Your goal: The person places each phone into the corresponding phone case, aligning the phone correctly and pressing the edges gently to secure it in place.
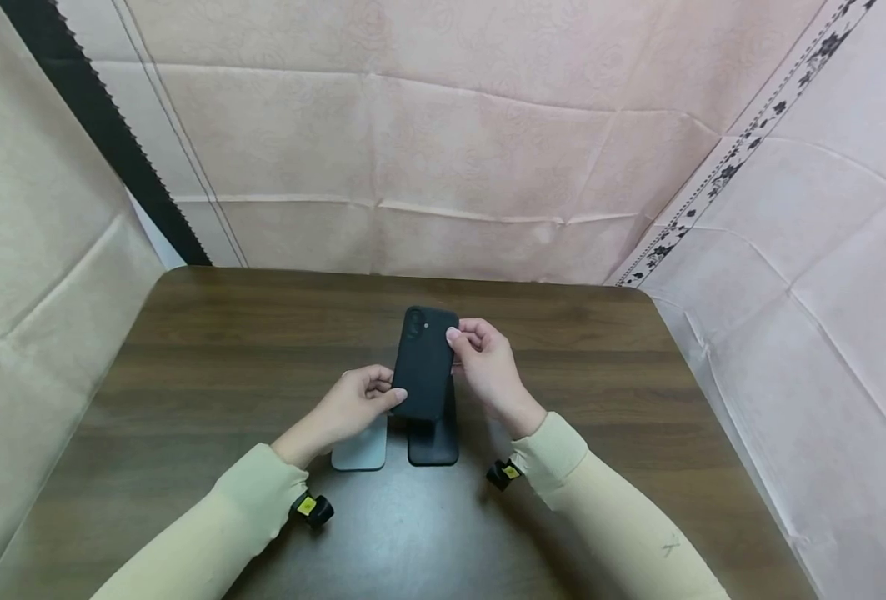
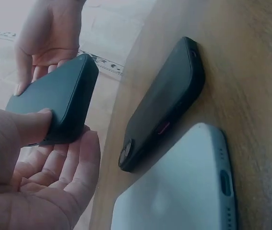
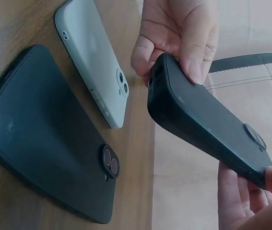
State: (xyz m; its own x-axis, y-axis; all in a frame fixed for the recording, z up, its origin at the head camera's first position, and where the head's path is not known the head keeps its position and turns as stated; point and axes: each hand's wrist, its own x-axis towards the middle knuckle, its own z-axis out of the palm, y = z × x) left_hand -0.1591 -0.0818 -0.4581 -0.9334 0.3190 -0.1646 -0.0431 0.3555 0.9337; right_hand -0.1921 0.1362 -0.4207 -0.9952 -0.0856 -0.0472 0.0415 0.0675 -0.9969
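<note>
A black phone [image 1: 426,358], back side up with its round camera patch at the top left, is held above the table by both hands. My left hand [image 1: 352,404] pinches its lower left corner, thumb on the back and fingers beneath. At the upper right edge my right hand [image 1: 491,367] grips it between thumb and fingers. Under it lies a second black phone [image 3: 49,129], camera side up and partly covered in the head view. Beside that one, to the left, rests a pale blue phone [image 3: 90,52], also back up, partly hidden by my left hand in the head view.
The brown wooden table [image 1: 210,350] has rounded far corners. Pale cloth hangs behind it [image 1: 473,167] and along both sides, with a floral border [image 1: 728,167] at the right. Each wrist wears a small black camera, the left camera [image 1: 312,508] and the right camera [image 1: 503,473].
</note>
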